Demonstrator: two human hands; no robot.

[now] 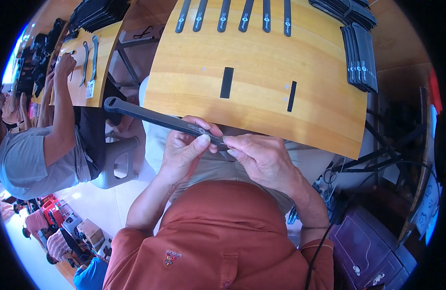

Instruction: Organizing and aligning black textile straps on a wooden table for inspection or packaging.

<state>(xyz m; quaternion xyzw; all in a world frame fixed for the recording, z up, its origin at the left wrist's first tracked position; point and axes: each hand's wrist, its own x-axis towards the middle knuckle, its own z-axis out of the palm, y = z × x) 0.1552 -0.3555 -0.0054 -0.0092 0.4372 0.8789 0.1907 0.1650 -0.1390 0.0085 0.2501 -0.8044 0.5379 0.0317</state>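
A long dark grey strap [150, 116], seemingly in several layers, slants over the table's near edge. Its rounded far-left end has a hole in it. My left hand [182, 152] is closed around the strap near its other end, thumb on top. My right hand [264, 154] pinches that same end, and its fingertips almost meet those of my left. The exact tip between my fingers is hidden. Beyond my hands, a wider black strip [226, 82] and a narrower black strip [291, 96] lie apart on the wooden table [184, 92].
Several dark straps [223, 19] lie in a row along the far side. A fanned stack of straps [360, 58] and a tied bundle [346, 10] sit at the right. To my left, a co-worker [44, 145] works at another table. A purple drawer cabinet [363, 241] stands at lower right.
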